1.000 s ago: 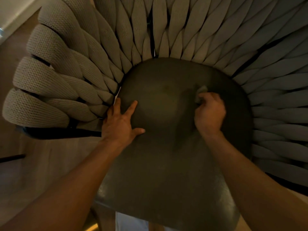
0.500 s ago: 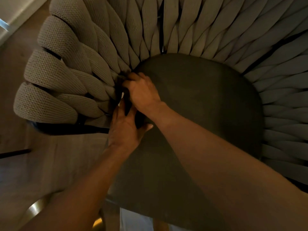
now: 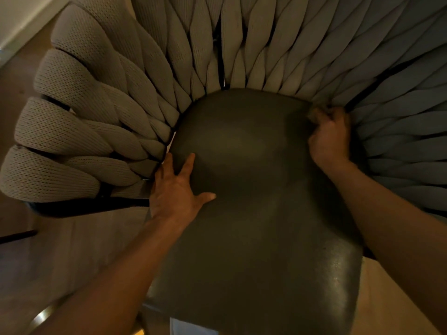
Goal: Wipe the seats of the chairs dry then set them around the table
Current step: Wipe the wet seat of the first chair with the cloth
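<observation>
A chair with a dark leathery seat (image 3: 254, 213) fills the head view; its back and sides are thick woven grey padded strands (image 3: 101, 112). My left hand (image 3: 176, 189) rests flat on the seat's left edge, fingers spread and straight. My right hand (image 3: 330, 139) is curled at the seat's back right edge, where the seat meets the woven strands. It grips a small cloth (image 3: 314, 114), of which only a blurred bit shows past the fingers.
Wooden floor (image 3: 48, 257) lies to the left of the chair and pale floor to the lower right. A dark chair frame bar (image 3: 79, 206) runs under the left armrest. A metallic curved piece (image 3: 43, 315) shows at the bottom left.
My right hand swept from the seat's middle to its far left beside my left hand, then across to the back right edge. My left hand stayed put.
</observation>
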A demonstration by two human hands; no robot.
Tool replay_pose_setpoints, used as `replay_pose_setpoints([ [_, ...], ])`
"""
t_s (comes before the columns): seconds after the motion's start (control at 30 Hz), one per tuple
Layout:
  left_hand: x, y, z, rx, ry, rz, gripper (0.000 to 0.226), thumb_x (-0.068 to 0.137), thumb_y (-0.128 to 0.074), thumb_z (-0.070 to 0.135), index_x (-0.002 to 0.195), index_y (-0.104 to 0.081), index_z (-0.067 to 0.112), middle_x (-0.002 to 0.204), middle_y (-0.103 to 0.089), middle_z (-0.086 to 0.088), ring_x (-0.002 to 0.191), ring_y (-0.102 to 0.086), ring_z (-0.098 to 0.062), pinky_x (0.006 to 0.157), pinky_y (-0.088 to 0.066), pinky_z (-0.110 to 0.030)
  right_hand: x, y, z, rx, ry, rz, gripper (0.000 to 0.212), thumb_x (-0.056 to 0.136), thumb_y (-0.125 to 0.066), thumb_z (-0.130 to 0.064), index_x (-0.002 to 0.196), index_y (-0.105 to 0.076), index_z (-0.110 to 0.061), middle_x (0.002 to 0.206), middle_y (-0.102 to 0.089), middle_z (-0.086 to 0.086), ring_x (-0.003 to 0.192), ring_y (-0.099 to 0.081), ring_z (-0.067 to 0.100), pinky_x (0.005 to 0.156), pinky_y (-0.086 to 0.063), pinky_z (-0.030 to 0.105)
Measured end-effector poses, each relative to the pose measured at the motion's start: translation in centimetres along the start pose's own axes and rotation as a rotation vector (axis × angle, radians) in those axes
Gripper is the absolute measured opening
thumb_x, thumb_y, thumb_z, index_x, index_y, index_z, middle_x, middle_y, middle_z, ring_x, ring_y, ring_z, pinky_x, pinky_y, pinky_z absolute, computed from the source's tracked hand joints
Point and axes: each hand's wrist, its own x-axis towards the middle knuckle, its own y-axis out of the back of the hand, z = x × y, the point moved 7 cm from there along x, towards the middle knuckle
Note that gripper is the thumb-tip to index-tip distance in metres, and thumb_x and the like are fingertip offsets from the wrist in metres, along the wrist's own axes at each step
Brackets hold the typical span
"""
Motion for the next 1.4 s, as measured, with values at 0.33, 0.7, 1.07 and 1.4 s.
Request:
replay_pose_setpoints([
  [0.33, 0.1, 0.0, -0.3, -0.027, 0.008, 0.018, 0.102, 0.068, -0.075, 0.062, 0.150, -0.016, 0.048, 0.162, -0.004, -0.002, 0.145, -0.013, -0.030, 0.105, -0.037, -0.051, -1.5, -1.7, -6.9, 0.074, -0.043, 0.000, 0.046, 0.073, -0.054, -0.004, 0.119, -0.061, -0.011, 0.120, -0.053, 0.021, 0.106, -0.050, 0.040, 0.090, -0.042, 0.041],
  [0.7, -0.2, -1.3, -1.0, -0.012, -0.048, 0.079, 0.099, 0.073, -0.067, 0.066, 0.153, -0.012, 0.042, 0.163, -0.001, -0.007, 0.148, -0.009, -0.030, 0.117, -0.019, -0.042, -15.1, -3.6, -15.1, 0.129, 0.689, -0.164, 0.050, 0.071, -0.048, -0.011, 0.117, -0.065, -0.011, 0.106, -0.062, 0.016, 0.093, -0.058, 0.038, 0.075, -0.050, 0.041],
  [1.07, -7.7, -5.7, 1.7, 0.179, -0.130, 0.026, 0.102, 0.072, -0.041, 0.086, 0.151, 0.008, 0.043, 0.161, 0.017, -0.008, 0.148, 0.013, -0.030, 0.120, -0.001, -0.054, -3.0, 0.8, 3.8, -0.076, 0.124, 0.101, 0.051, 0.076, -0.049, -0.003, 0.125, -0.060, -0.014, 0.117, -0.055, 0.024, 0.103, -0.050, 0.045, 0.087, -0.041, 0.048],
  [1.4, -16.1, -11.6, 3.4, 0.192, -0.052, -0.044, 0.100, 0.071, -0.033, 0.088, 0.151, 0.007, 0.043, 0.162, 0.010, -0.013, 0.148, 0.007, -0.034, 0.115, 0.003, -0.061, -14.5, 1.6, 5.1, 0.079, 0.035, 0.049, 0.051, 0.078, -0.050, 0.001, 0.123, -0.061, -0.018, 0.115, -0.057, 0.014, 0.101, -0.050, 0.038, 0.087, -0.042, 0.043],
])
